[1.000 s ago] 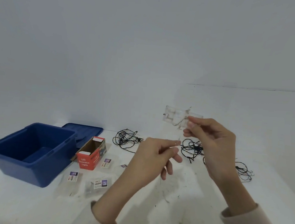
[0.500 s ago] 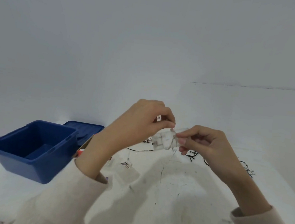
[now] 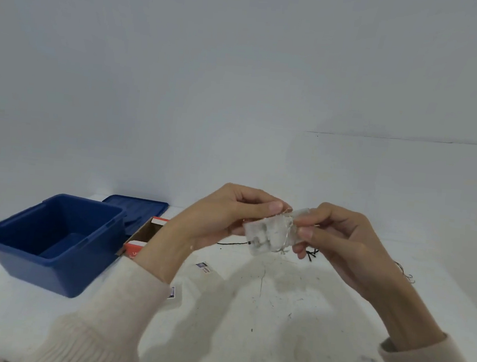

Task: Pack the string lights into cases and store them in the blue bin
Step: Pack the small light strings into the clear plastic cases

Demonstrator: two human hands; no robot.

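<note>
Blue bin is sitting open at the tabletop's left edge, its lid lying just behind it. Above the tabletop's middle, the left hand and right hand are both pinching a clear battery pack wound with fine string lights.

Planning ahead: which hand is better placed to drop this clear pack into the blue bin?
Probably left: the left hand holds the clear pack too, and the open blue bin stands on that side.
</note>
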